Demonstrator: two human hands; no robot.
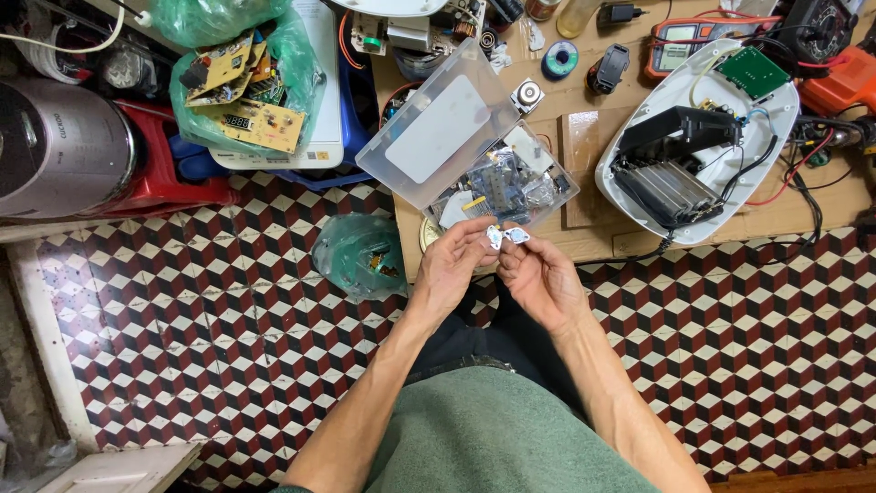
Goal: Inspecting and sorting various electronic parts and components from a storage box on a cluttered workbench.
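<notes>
My left hand (pixel 453 267) pinches a small silvery metal part (pixel 494 237) at its fingertips. My right hand (pixel 540 277) holds a second small silvery part (pixel 517 236) right beside it, the two parts nearly touching. Both hands hover just in front of an open clear plastic box (pixel 540 151) full of small electronic components, its lid (pixel 438 128) tilted up to the left. The box rests on the near edge of a low wooden workbench (pixel 584 100).
An opened white appliance (pixel 698 137) with a black inner block and wires lies at right on the bench, beside a multimeter (pixel 693 36). Green bags with circuit boards (pixel 246 91) sit at left; another green bag (pixel 360 256) lies on the patterned tile floor. A grey cooker (pixel 55 146) stands far left.
</notes>
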